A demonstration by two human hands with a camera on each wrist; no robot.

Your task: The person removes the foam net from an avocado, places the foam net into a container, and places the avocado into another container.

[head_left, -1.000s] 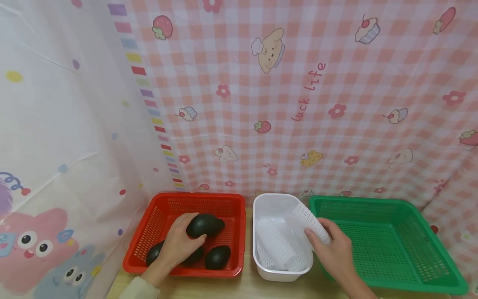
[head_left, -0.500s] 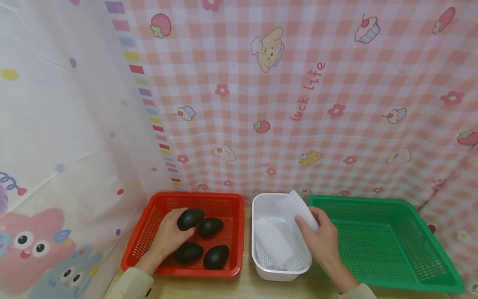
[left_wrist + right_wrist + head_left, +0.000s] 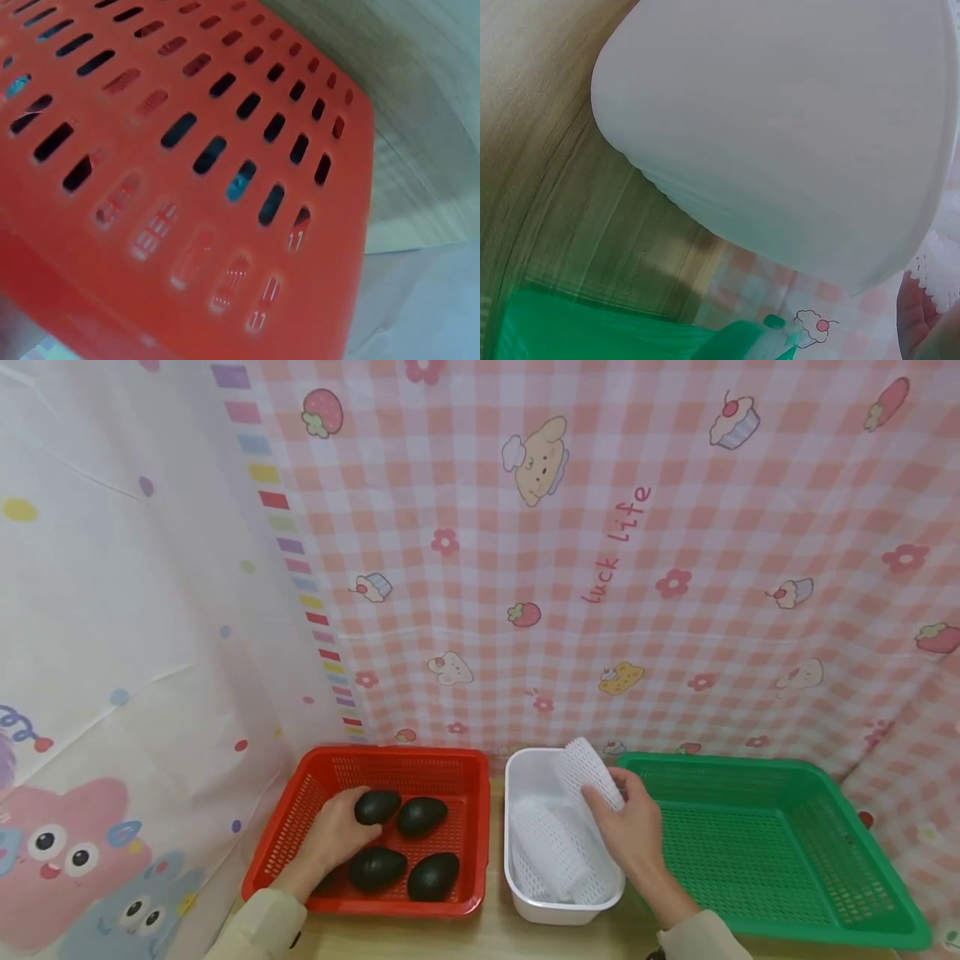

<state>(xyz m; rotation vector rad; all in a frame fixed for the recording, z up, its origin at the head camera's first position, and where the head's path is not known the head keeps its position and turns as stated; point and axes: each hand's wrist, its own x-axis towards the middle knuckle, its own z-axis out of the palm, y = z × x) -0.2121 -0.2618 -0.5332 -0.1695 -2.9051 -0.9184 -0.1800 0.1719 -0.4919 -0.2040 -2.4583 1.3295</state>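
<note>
In the head view, my left hand [image 3: 333, 835] reaches into the red basket [image 3: 483, 827] and grips a dark avocado [image 3: 377, 807] at its left end. Several more avocados [image 3: 432, 877] lie in the basket, one partly hidden under my wrist. My right hand [image 3: 628, 818] pinches a white foam net sleeve [image 3: 588, 768] between thumb and fingers, over the right side of the white bin [image 3: 512, 827]. Other foam net sleeves [image 3: 553, 852] lie inside that bin. In the right wrist view, part of the right hand [image 3: 922, 322] and the sleeve's edge show beside the bin wall.
A green basket [image 3: 825, 927] stands right of the white bin, close to it. All three containers rest on a light wooden table [image 3: 405, 939]. Behind them hangs a pink checked cloth [image 3: 480, 577], with a white printed cloth [image 3: 150, 610] at the left.
My left hand has shifted left with the gripped avocado, uncovering others. My right hand has moved left with the foam net sleeve, which now stands more over the bin.
</note>
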